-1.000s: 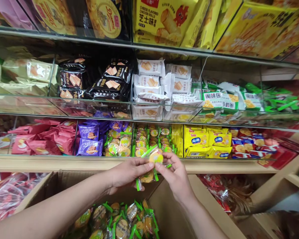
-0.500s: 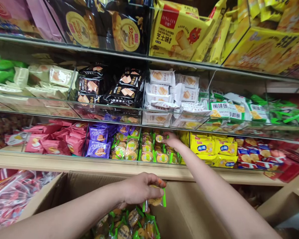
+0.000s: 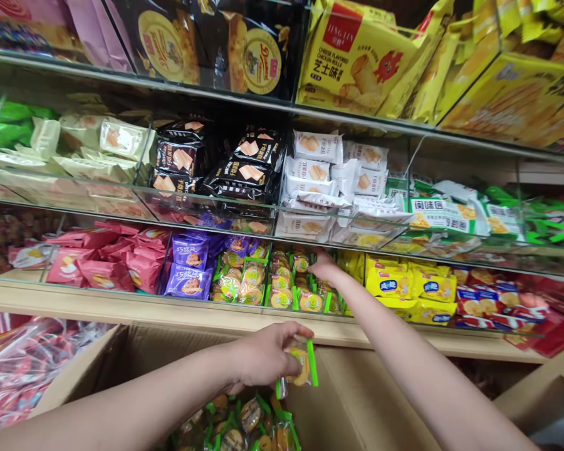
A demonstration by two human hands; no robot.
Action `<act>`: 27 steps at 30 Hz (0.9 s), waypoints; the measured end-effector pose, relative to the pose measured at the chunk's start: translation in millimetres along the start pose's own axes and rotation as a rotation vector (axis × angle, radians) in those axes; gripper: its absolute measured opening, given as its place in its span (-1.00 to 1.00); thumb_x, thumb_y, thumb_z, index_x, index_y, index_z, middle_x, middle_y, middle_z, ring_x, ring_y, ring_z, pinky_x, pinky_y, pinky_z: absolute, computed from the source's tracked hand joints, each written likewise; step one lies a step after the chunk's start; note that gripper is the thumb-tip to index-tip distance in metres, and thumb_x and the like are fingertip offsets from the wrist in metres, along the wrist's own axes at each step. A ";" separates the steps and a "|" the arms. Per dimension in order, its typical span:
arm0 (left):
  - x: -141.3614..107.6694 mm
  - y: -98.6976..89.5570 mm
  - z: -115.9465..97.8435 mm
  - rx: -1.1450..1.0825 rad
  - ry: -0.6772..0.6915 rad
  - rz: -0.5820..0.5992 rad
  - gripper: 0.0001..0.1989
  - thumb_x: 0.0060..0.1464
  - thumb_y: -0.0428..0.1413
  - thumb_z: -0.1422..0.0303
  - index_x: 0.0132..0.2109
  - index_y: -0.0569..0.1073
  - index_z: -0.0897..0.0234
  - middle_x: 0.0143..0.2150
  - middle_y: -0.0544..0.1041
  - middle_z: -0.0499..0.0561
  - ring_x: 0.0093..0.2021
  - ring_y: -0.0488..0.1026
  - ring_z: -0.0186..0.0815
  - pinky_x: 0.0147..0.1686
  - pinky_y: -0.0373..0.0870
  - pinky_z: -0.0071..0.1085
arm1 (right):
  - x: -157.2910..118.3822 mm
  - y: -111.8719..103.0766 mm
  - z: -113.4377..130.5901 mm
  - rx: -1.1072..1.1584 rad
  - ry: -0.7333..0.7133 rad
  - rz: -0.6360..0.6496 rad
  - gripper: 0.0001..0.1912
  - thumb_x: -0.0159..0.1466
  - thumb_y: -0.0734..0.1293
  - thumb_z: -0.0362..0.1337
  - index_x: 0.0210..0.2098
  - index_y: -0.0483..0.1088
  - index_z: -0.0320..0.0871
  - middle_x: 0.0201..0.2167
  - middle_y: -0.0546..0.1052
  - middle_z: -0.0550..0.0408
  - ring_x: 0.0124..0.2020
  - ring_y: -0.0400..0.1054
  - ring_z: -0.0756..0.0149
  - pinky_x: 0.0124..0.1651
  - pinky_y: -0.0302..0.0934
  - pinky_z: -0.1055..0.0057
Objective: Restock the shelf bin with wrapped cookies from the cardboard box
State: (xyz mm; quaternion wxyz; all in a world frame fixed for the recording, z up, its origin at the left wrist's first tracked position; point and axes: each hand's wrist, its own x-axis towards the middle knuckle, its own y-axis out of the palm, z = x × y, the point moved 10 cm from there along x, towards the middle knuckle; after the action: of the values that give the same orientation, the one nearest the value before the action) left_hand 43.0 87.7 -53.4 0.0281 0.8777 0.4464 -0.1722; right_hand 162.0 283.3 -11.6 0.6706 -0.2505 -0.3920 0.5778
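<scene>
The hands are apart. The left hand (image 3: 270, 357) pinches a clear, glossy plastic packet of round golden biscuits with bright green strip ends (image 3: 302, 368), its crinkled film catching the light; fingers cover part of it. This packet is above an open brown cardboard box (image 3: 361, 391) with flat, matte walls, in which a loose heap of similar green-ended biscuit packets (image 3: 251, 418) lies. The right hand (image 3: 326, 269) reaches into the lowest shelf compartment, its fingertips at the stacked green-ended biscuit packets (image 3: 282, 288); whether it grips one cannot be told.

A low transparent front panel and a smooth, pale wooden shelf edge (image 3: 169, 313) stand before these rows, and the clear ledge of the shelf above sits close over the right hand. Pillow-shaped yellow sachets (image 3: 395, 283) are to its right; shiny purple sachets (image 3: 188, 282) and crumpled pinkish-red packets (image 3: 106, 274) are farther left. Overhead are white rectangular packets (image 3: 310, 170) and glossy black packets (image 3: 244, 172).
</scene>
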 end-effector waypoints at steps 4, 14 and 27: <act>1.6 -13.1 0.2 -0.121 0.000 -0.108 -0.40 -0.26 0.14 0.48 0.02 0.18 0.23 -0.25 0.36 -0.02 -0.42 0.39 -0.36 -0.45 0.31 -0.40 | -6.0 -2.5 -3.2 0.072 0.022 -0.006 -0.38 -0.07 0.34 -0.44 0.01 0.20 -0.20 -0.07 0.40 -0.07 -0.13 0.33 0.22 -0.21 0.21 0.46; -3.3 -41.0 -26.3 -0.410 0.154 -0.244 -0.46 -0.26 0.25 0.46 -0.08 0.24 0.28 -0.38 0.45 -0.06 -0.48 0.39 -0.44 -0.35 0.33 -0.42 | -72.5 -51.9 28.3 0.235 -0.095 -0.142 -0.76 0.16 0.21 -0.22 -0.24 0.36 -0.20 -0.27 0.46 0.00 -0.23 0.33 0.29 -0.18 0.16 0.42; 3.5 -17.3 -38.8 0.183 0.294 -0.124 -0.41 -0.13 0.14 0.39 0.10 0.16 0.23 -0.13 0.36 0.05 -0.26 0.36 -0.31 -0.29 0.31 -0.37 | -175.0 6.8 7.8 1.112 0.022 0.090 -0.72 0.06 0.33 -0.11 -0.52 0.35 -0.24 -0.67 0.32 0.20 -0.61 0.17 0.49 -0.52 0.09 0.52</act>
State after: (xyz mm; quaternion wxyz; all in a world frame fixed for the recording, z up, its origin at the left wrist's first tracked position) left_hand 42.0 108.6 -16.3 -0.1280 0.8631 0.4814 -0.0834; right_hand 147.3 113.8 -53.9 0.6807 0.1186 -0.0101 0.7229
